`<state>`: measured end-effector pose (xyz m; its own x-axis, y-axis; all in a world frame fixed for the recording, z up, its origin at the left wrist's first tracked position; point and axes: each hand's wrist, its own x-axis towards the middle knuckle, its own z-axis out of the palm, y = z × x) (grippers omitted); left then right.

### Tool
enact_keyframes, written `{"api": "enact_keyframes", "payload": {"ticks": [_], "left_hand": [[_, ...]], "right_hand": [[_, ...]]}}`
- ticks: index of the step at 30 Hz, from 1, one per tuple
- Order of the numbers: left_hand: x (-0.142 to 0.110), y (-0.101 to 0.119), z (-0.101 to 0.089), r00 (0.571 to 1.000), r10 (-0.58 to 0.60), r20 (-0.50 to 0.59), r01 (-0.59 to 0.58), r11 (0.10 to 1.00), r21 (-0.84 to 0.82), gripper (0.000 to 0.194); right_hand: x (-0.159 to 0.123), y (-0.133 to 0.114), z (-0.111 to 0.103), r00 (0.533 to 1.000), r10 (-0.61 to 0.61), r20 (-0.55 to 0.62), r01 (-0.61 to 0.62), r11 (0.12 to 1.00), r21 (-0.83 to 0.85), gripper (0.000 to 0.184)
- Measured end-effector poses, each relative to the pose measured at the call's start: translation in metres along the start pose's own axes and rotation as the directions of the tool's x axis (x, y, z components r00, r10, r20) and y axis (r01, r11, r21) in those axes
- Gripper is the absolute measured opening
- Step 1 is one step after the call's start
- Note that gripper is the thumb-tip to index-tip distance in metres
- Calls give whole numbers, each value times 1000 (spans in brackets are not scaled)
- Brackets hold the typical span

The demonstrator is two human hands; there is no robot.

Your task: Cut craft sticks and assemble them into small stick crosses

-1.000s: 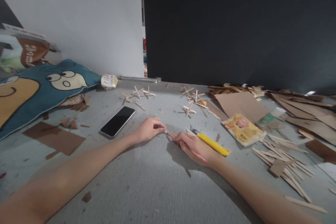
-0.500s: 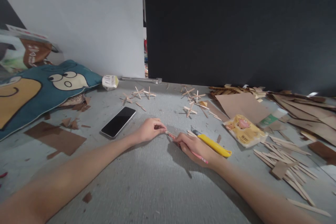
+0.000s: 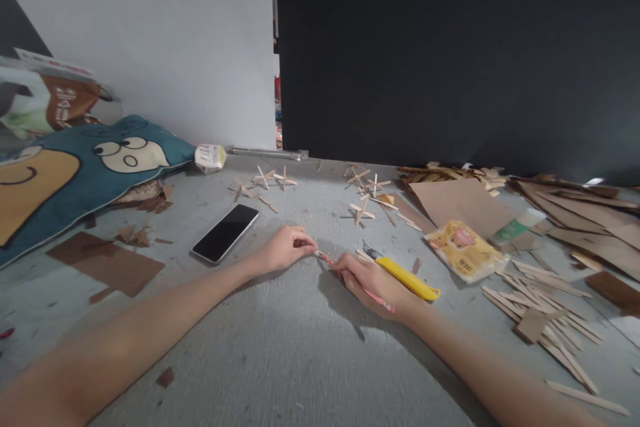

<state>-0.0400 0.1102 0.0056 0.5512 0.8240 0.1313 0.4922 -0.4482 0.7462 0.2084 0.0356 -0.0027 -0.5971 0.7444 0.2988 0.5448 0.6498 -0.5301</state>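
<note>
My left hand (image 3: 286, 248) rests on the grey floor (image 3: 280, 347) with its fingers curled in a pinch; what sits between the fingertips is too small to make out. My right hand (image 3: 369, 280) is closed round a thin pink pen-like tool (image 3: 381, 299), its tip pointing at my left fingertips. The two hands almost touch. A yellow utility knife (image 3: 404, 276) lies on the floor just behind my right hand. A black phone (image 3: 225, 233) lies face up to the left of my left hand.
Wooden sticks lie scattered at the back (image 3: 367, 197) and in a pile at the right (image 3: 540, 307). Brown cardboard sheets (image 3: 463, 203) and scraps (image 3: 107, 265) lie around, beside a yellow packet (image 3: 464, 249). A teal cartoon cushion (image 3: 75, 170) lies left. A black panel (image 3: 450, 53) stands behind.
</note>
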Motion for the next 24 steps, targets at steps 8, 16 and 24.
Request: {"api": "enact_keyframes", "payload": {"ticks": [8,16,24], "left_hand": [[0,0,1,1000,-5,-2,5,1000,2,18],[-1,3,0,1000,-6,-1,6,1000,9,18],[0,3,-1,1000,-5,2,5,1000,20,19]], "right_hand": [[-1,-2,-2,1000,5,26,-5,1000,-4,22],[0,-4,-3,1000,10,27,-10,1000,-1,22],[0,-2,-2,1000,18,-3,-17,999,42,22]]}}
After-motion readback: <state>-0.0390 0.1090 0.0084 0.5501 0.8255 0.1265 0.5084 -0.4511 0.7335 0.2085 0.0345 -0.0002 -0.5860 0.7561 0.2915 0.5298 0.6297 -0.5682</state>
